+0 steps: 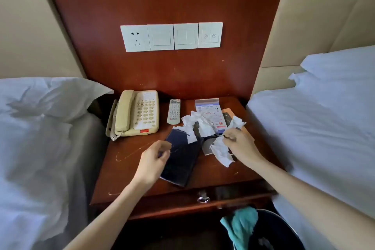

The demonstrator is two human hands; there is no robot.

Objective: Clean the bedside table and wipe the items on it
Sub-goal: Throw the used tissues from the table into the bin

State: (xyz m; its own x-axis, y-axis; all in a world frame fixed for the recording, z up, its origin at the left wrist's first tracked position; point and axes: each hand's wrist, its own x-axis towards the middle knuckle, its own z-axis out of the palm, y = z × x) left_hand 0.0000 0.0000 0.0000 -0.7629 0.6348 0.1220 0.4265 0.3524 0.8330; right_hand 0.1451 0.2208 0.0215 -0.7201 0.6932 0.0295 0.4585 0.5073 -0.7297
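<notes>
The reddish wooden bedside table (129,170) carries a beige telephone (138,113), a white remote control (174,111), a dark blue folder (181,158), a printed card in a clear stand (211,113) and crumpled white tissues (195,126). My right hand (240,146) pinches a crumpled white tissue (221,152) just right of the folder. Over the folder's left edge hovers my left hand (154,160), fingers curled and apart, with nothing visible in it.
White-sheeted beds flank the table, the left bed (40,138) and the right bed (314,128). A black waste bin (280,231) with a teal cloth (241,227) over its rim stands on the floor below the drawer (203,199). A socket and switch panel (172,36) sits on the back board.
</notes>
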